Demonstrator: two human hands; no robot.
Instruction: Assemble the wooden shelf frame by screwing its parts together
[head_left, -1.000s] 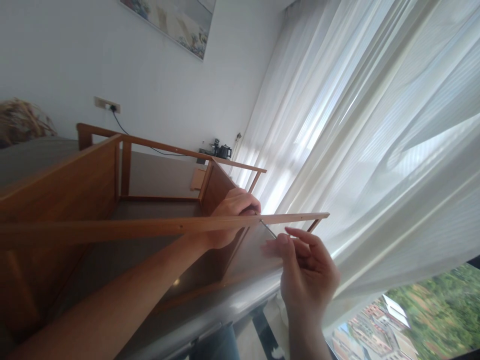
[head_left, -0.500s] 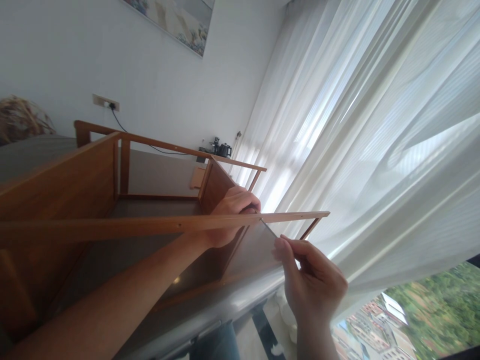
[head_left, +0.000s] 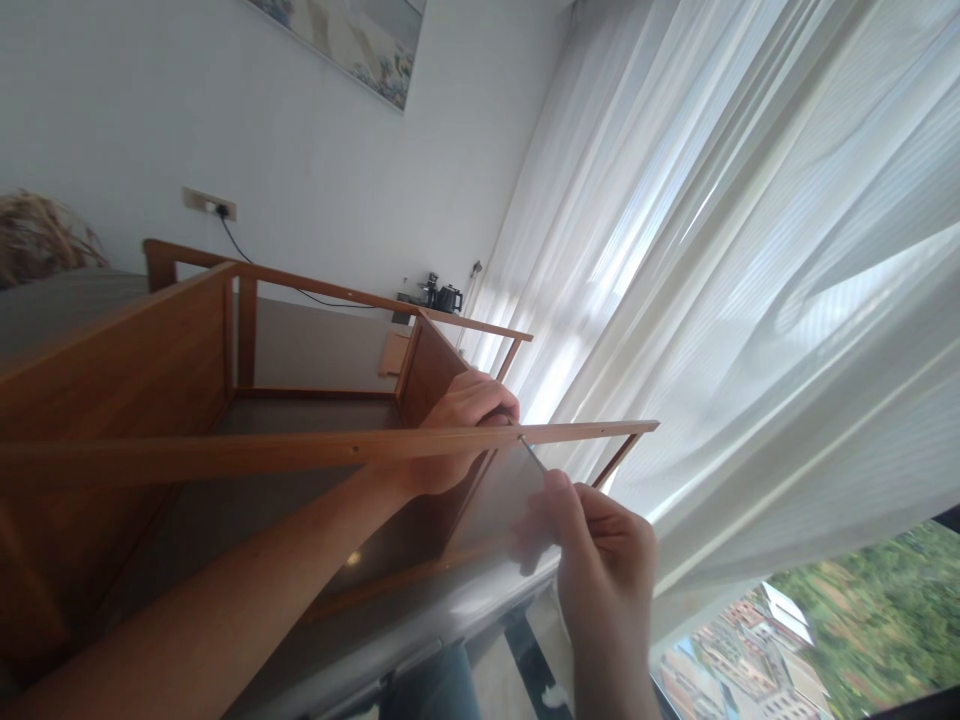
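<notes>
A wooden furniture frame with slim rails and brown panels lies across the view. My left hand reaches past the near rail and is closed round the wood where a panel meets it; some fingers are hidden. In front of that spot, my right hand pinches a thin metal hex key between thumb and fingers. The key's tip meets a screw hole in the near rail, just beside my left hand. Its other end is hidden, and the lower right fingers are blurred.
Sheer white curtains hang at the right, above a window showing buildings and trees. A black kettle stands behind the frame. From the wall socket runs a black cord. Dried stalks are at the far left.
My right hand has rolled and shifted a little left and down, still pinching the hex key at the rail. The left hand keeps its hold on the frame.
</notes>
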